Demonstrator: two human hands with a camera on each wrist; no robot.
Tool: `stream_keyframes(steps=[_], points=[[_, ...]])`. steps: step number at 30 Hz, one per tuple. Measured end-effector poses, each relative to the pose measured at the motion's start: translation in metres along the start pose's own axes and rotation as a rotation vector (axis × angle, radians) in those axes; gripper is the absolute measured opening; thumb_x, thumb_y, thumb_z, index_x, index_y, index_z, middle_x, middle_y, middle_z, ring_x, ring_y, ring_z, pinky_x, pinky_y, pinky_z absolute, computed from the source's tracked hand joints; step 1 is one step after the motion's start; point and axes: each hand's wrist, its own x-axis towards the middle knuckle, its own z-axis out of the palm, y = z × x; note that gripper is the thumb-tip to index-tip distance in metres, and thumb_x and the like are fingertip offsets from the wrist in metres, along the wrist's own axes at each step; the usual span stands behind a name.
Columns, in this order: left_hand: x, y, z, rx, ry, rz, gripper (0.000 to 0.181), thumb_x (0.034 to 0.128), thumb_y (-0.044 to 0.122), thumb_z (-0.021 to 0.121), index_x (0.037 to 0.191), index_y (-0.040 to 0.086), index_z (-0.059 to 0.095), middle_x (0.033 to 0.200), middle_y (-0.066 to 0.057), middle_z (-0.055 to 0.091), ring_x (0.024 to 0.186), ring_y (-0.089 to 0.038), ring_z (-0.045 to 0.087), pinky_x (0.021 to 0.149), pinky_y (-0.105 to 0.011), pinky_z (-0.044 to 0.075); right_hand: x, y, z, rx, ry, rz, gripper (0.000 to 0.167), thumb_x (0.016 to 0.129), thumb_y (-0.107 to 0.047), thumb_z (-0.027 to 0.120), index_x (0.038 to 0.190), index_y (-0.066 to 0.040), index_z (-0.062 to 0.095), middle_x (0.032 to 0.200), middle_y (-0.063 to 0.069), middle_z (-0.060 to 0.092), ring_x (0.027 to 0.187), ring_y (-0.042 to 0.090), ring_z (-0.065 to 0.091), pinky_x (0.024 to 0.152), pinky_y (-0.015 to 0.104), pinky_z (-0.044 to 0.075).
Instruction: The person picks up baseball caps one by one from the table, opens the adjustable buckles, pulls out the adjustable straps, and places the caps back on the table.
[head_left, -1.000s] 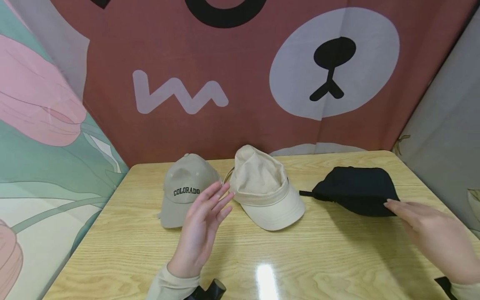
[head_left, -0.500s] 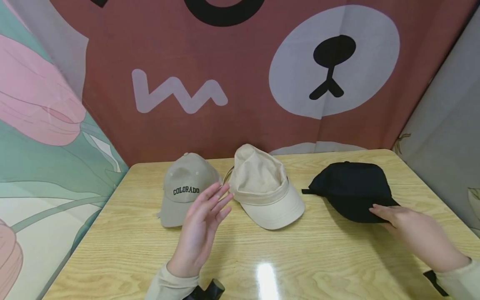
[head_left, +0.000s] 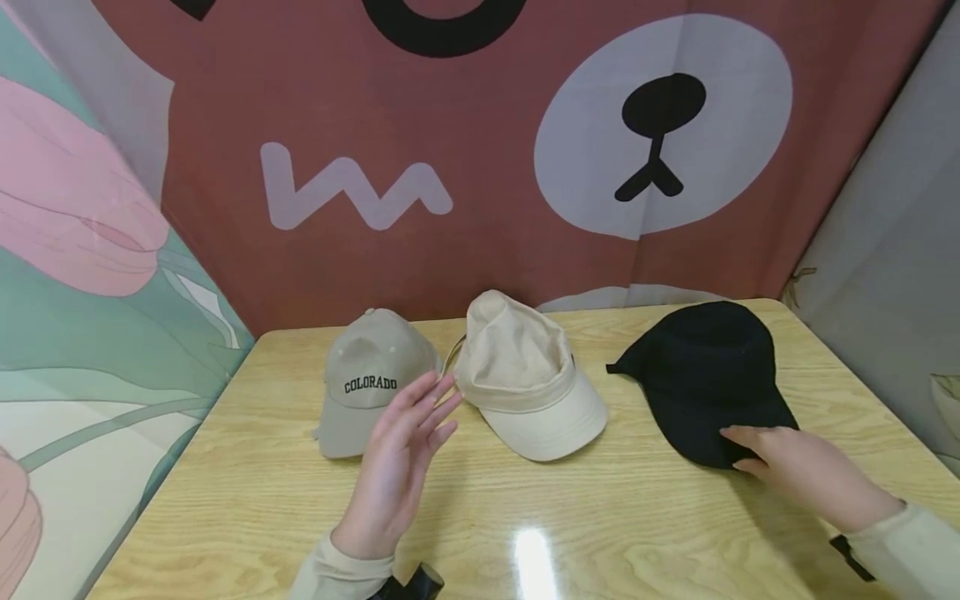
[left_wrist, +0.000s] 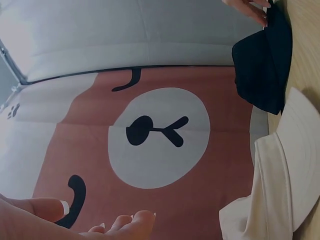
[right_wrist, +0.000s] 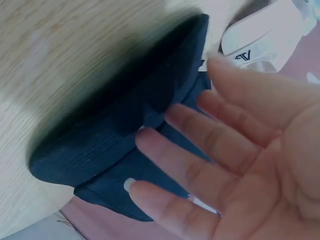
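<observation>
A black baseball cap [head_left: 708,375] sits at the right of the table, its brim toward the front. My right hand [head_left: 817,475] is at that brim, with fingertips over its front edge. In the right wrist view the fingers [right_wrist: 195,170] are spread and nearly straight in front of the cap, with nothing pinched between them. Whether they still touch the brim is hard to tell. My left hand [head_left: 401,467] hovers palm inward with fingers extended, holding nothing. Behind it are a grey-beige cap [head_left: 382,358] lettered COLORADO and a cream cap [head_left: 521,367].
The wooden table [head_left: 262,517] carries the caps in a row along its far side. A brown cloth backdrop [head_left: 360,267] with a bear face hangs right behind its back edge. Grey cloth [head_left: 885,275] stands along the right side.
The black cap has tipped down, its crown now facing up and its brim lower. My right hand has moved left and forward with the brim, its fingers loosening. The left hand stays put.
</observation>
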Motion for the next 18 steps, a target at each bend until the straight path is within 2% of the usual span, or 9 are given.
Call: stream_keyframes(steps=[6,8,13,16,18], points=[[0.0,-0.001,-0.005,0.037,0.008,-0.001,0.043,0.1011,0.013,0.045,0.14,-0.004,0.037,0.136,-0.012,0.053,0.119,-0.021,0.055,0.095,-0.03,0.044,-0.003,-0.008,-0.003,0.071,-0.013,-0.006,0.04,0.081,-0.018,0.076,0.113,0.004,0.067,0.106,0.02,0.069,0.088,0.032,0.069,0.068,0.042,0.055],[0.0,-0.001,-0.006,0.074,0.012,-0.008,0.045,0.1015,0.014,0.044,0.141,-0.004,0.036,0.139,-0.014,0.05,0.121,-0.021,0.054,0.095,-0.029,0.044,-0.005,-0.014,-0.006,0.088,-0.008,-0.002,0.041,0.083,-0.02,0.075,0.115,0.004,0.067,0.108,0.02,0.069,0.09,0.033,0.068,0.07,0.043,0.055],[0.0,0.0,-0.01,0.225,0.02,-0.003,0.048,0.1014,0.015,0.044,0.144,-0.005,0.034,0.145,-0.017,0.043,0.13,-0.028,0.044,0.103,-0.033,0.038,-0.005,-0.032,-0.015,0.096,0.095,-0.025,0.051,0.085,-0.028,0.074,0.124,0.003,0.061,0.117,0.023,0.064,0.101,0.037,0.065,0.079,0.05,0.053],[0.001,0.0,-0.013,0.335,0.016,0.03,0.05,0.1016,0.015,0.045,0.145,-0.006,0.032,0.147,-0.021,0.039,0.136,-0.032,0.036,0.11,-0.043,0.03,-0.003,-0.042,-0.023,0.088,0.17,-0.05,0.061,0.085,-0.032,0.073,0.131,0.004,0.055,0.127,0.025,0.058,0.11,0.042,0.059,0.086,0.056,0.048],[0.004,-0.002,-0.016,0.452,-0.003,0.061,0.053,0.1025,0.016,0.045,0.147,-0.006,0.028,0.15,-0.022,0.034,0.139,-0.035,0.029,0.112,-0.049,0.024,0.0,-0.049,-0.028,0.101,0.198,-0.057,0.066,0.086,-0.036,0.071,0.135,0.003,0.051,0.134,0.025,0.053,0.118,0.044,0.053,0.091,0.06,0.044]])
